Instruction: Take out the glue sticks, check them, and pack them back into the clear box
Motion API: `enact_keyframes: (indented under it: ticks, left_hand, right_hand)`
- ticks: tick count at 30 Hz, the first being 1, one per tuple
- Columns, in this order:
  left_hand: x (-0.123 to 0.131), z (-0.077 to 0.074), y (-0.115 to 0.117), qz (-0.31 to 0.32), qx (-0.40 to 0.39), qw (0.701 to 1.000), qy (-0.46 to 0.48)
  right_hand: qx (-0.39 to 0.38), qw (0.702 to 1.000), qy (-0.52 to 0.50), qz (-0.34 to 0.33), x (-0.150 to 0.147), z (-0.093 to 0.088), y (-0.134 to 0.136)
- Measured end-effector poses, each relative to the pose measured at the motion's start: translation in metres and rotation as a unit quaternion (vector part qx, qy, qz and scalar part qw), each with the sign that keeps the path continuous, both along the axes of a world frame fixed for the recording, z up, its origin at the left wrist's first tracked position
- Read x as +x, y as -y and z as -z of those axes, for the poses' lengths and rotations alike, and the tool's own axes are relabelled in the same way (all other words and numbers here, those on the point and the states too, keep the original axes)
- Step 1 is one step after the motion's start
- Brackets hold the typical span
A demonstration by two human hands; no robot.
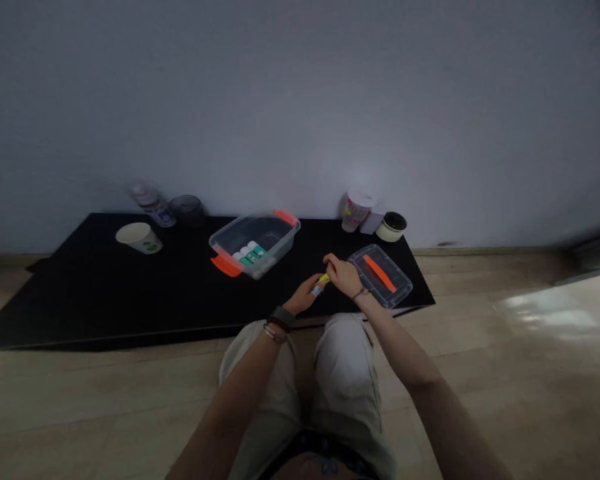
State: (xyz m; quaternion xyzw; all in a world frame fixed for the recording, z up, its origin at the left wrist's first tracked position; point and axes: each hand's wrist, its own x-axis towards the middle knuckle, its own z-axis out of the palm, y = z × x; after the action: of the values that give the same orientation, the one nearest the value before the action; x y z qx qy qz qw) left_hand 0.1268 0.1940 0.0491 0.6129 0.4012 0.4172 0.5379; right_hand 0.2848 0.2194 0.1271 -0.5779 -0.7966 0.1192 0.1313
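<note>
My left hand (301, 297) is closed around a small tube (321, 283) with a yellow end and a pale blue-and-white label. My right hand (343, 275) is curled over the tube's yellow end, its fingertips pressed together there; whether that end is a separate cap I cannot tell. Left of my hands stands an uncovered clear plastic box (277, 257) with orange latches. Inside it several white-and-green cylinders (250, 253) lie side by side. The box's clear lid (403, 283), with an orange handle (380, 273), lies flat by my right wrist.
A black table (180, 300) stands against the grey wall. To the left are a paper cup (139, 238), a bottle (153, 205) and a dark round container (187, 211). At the back right stand a patterned cup (356, 211), a greyish block (371, 223) and a cream jar (391, 228) with a black top.
</note>
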Motion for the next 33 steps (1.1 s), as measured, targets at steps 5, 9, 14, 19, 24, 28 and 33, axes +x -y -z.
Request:
enact_keyframes:
  ticks: [5, 9, 14, 19, 24, 28, 33]
  left_hand:
    - [-0.001, 0.003, 0.000, -0.049, 0.066, 0.991, -0.105]
    - [0.000, 0.004, 0.002, -0.079, 0.084, 0.978, -0.172]
    - [-0.010, -0.013, 0.006, -0.118, 0.102, 0.957, -0.244]
    - [-0.037, -0.057, -0.001, -0.275, 0.223, 0.851, -0.389]
    - [-0.063, -0.071, -0.023, -0.284, 0.262, 0.779, -0.494]
    - [-0.070, -0.065, -0.029, -0.248, 0.230, 0.772, -0.538]
    - [-0.075, -0.072, -0.023, -0.213, 0.214, 0.779, -0.550]
  right_hand:
    - [-0.004, 0.999, -0.002, 0.047, -0.008, 0.006, 0.000]
    - [-0.026, 0.994, -0.062, 0.083, -0.008, 0.010, 0.001]
    - [-0.055, 0.975, -0.195, 0.095, 0.007, 0.014, 0.009]
    - [-0.094, 0.969, -0.216, 0.082, 0.025, 0.026, 0.025]
    - [-0.117, 0.966, -0.224, 0.054, 0.029, 0.039, 0.039]
    - [-0.116, 0.964, -0.237, 0.033, 0.030, 0.043, 0.046]
    - [-0.123, 0.965, -0.232, 0.016, 0.031, 0.039, 0.048]
